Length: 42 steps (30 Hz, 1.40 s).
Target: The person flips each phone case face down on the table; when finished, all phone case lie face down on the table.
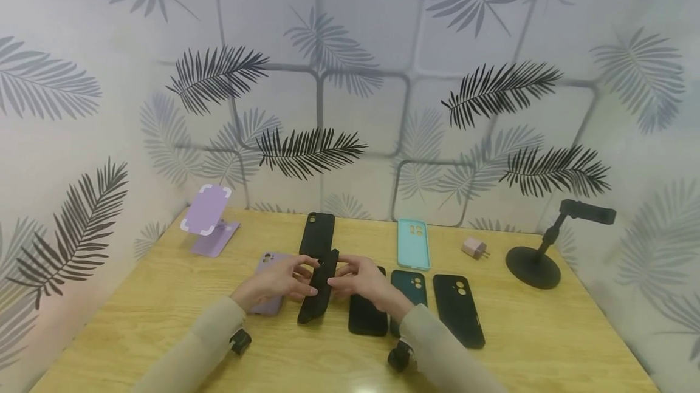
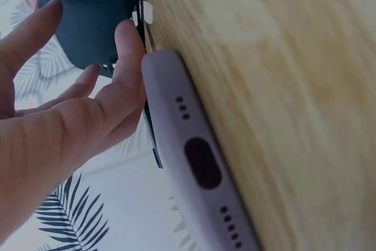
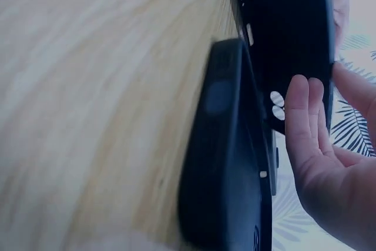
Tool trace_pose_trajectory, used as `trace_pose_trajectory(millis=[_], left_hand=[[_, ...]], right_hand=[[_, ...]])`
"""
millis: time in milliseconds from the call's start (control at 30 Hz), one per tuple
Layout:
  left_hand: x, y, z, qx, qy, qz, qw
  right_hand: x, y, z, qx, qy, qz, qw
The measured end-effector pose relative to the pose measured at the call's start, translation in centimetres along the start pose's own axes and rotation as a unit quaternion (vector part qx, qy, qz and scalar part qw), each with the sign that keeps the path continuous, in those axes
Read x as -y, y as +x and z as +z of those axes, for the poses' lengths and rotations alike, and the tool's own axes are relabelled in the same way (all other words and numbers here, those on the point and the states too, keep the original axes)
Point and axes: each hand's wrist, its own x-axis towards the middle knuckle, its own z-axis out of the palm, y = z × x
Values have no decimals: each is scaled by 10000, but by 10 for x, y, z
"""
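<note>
Between both hands a black phone case [image 1: 319, 297] stands tilted on its long side, low over the table. My left hand [image 1: 281, 277] holds it from the left, thumb and fingertips at its face and edge. From the right, my right hand [image 1: 363, 280] pinches it; in the right wrist view two fingertips [image 3: 300, 86] lie on its face near the two camera holes. Beneath the left hand lies a lilac phone case [image 2: 188, 151]. Another black case [image 1: 367, 315] lies under the right hand. A further black case [image 1: 317, 232] lies just behind the held one.
On the right lie a dark teal case [image 1: 407, 287] and a black case [image 1: 458, 311]. Further back are a turquoise case [image 1: 414, 250] and a pink charger plug [image 1: 474, 247]. A purple stand [image 1: 208, 211] and a black stand [image 1: 533, 266] flank them near the patterned wall.
</note>
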Motion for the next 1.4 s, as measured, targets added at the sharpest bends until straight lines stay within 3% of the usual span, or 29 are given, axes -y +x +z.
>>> trace_pose_trajectory(millis=[233,533,867,1200,1400], left_hand=[[-2,1,0,-153,170,-151,9996],[0,0,-4,-194,368,-47,9991],[3,0,-7,-326,395,-41,9987],[2,-2,-7,-280,-108,-188,9994],[0,-2,-8,-381,62,-42,9992]], right_hand=[[-4,-6,-4,-248,-446,95,9986],[-4,-5,-1,-404,-687,215,9966],[-3,-7,-3,-320,-824,185,9959],[-2,-6,-3,-307,-814,265,9959],[-2,-6,-10,-88,-661,-102,9977]])
